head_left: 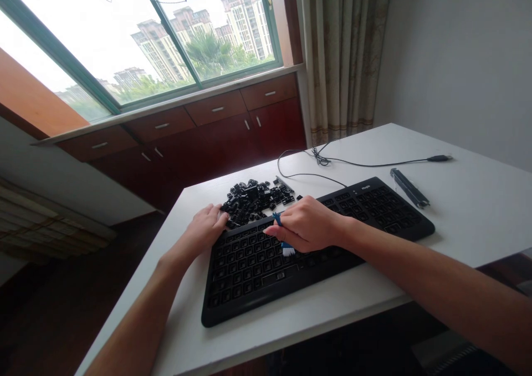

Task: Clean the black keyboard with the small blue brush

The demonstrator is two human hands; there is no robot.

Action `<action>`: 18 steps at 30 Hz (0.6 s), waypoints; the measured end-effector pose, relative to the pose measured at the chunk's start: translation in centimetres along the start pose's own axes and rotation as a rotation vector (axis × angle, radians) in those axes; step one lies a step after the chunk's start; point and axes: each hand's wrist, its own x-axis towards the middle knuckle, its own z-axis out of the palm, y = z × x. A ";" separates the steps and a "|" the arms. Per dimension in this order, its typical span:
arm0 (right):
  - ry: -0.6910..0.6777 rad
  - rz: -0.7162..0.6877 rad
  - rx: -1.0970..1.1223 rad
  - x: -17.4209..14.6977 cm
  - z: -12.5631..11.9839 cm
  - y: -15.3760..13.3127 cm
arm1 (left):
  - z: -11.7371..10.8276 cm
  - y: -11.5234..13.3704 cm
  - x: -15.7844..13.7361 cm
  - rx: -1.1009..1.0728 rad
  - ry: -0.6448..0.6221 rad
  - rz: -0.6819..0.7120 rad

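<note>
A black keyboard point(249, 295) lies at a slant on the white table, its keycaps off and rows of bare key sockets showing. In my right hand point(310, 226), closed over the middle of the keyboard, is a small blue brush point(287, 248). Its white bristles point down at the sockets, and most of the handle is hidden by my fingers. My left hand point(206, 224) rests at the keyboard's far left corner with fingers stretched out, beside a heap of loose black keycaps point(249, 196).
Behind the keyboard, its cable point(374, 162) runs across the white table point(465, 215) to a USB plug point(439, 158). A long dark strip-shaped object point(409, 188) lies to the right. Beyond the table are red-brown cabinets point(216, 143), a window and a curtain point(344, 54).
</note>
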 end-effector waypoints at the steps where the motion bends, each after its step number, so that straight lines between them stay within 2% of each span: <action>1: 0.000 0.003 -0.001 0.0 0.0 0.0 | -0.1 0.1 0.0 -0.001 -0.016 -0.010; 4: 0.003 0.004 -0.009 0.0 0.0 0.0 | -0.5 0.3 0.1 0.009 -0.036 -0.043; 9: 0.015 -0.002 -0.018 0.0 0.1 0.0 | -0.6 0.5 -0.2 0.090 -0.050 0.041; 18: 0.015 -0.006 -0.015 -0.1 0.2 0.2 | -0.6 0.4 -0.1 0.150 -0.041 0.059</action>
